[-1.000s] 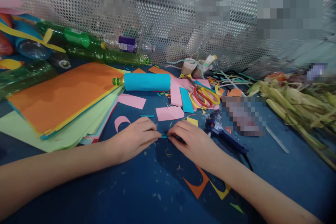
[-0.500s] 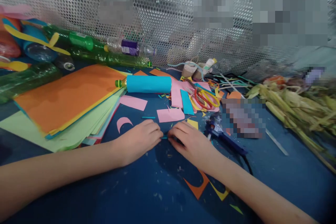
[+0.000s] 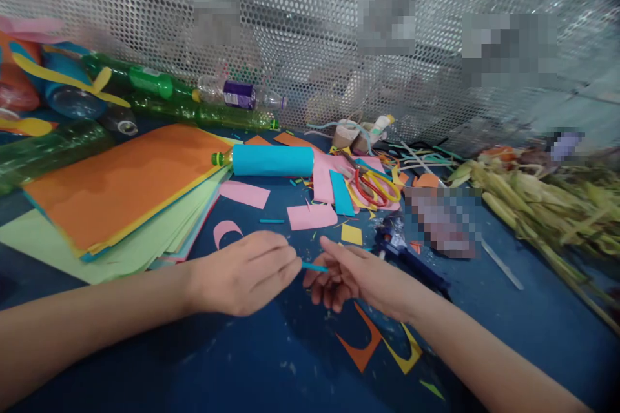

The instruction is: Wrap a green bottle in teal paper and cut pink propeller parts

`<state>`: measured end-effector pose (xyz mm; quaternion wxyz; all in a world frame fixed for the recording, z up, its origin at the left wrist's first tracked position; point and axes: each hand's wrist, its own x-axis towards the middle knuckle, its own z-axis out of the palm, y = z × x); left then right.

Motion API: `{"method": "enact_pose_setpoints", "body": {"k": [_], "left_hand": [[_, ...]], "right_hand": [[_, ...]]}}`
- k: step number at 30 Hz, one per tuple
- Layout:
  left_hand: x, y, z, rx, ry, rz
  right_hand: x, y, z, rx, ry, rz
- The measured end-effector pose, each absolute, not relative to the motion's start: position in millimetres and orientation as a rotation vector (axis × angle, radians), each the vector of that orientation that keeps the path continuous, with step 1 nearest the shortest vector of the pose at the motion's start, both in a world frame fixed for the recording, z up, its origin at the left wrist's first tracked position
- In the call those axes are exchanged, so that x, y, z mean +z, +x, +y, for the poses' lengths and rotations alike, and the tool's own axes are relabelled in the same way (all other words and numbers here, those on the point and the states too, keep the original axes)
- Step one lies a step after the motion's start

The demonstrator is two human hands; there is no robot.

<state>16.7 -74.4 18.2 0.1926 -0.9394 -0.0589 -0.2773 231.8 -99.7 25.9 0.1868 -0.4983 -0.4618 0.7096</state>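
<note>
My left hand (image 3: 245, 274) is closed in a pinch on a thin blue stick, perhaps rolled paper (image 3: 314, 266), whose free end points to the right. At that end is my right hand (image 3: 353, 274), turned on its side with thumb raised and fingers loosely curled apart; whether a finger touches the stick I cannot tell. A similar blue stick (image 3: 272, 221) lies flat on the table beyond my left hand. Farther back a bottle wrapped in blue paper (image 3: 272, 160) with a green cap rests on its side.
To the left are stacked coloured sheets (image 3: 130, 187) and green bottles (image 3: 53, 148). Scissors (image 3: 375, 187) lie among paper scraps. A dark blue glue gun (image 3: 411, 258) is right of my right hand, with corn husks (image 3: 527, 206) beyond. An orange cut-out (image 3: 363, 348) lies in front.
Both hands have come up off the tabletop, the left with the blue stick. My right hand has turned and its fingers have opened, baring more of the stick.
</note>
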Motion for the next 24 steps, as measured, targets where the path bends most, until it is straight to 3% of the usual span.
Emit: {"method": "enact_pose_setpoints", "body": {"k": [6,12,16,21,24], "left_hand": [[16.8,11.3,-79.4,-0.808,-2.501,0.027],[15.6,10.6,-77.2,-0.769,-2.622,-0.118],[14.2,18.0,-74.8,-1.005,-2.930,-0.667],[8.0,29.4,-73.5,-1.761,-3.169,-1.725],[6.3,32.1,-75.3,-1.824,-3.432,-2.074]], "right_hand": [[28.1,231.9,-101.5,2.080,-1.241,-1.354],[25.4,229.7,-101.6,1.889,-1.265,-1.511],[26.5,224.3,-105.1,1.635,-1.307,-1.527],[28.3,219.1,-110.2,1.489,-1.309,-1.485],[25.2,217.5,-111.3,1.483,-1.304,-1.490]]}}
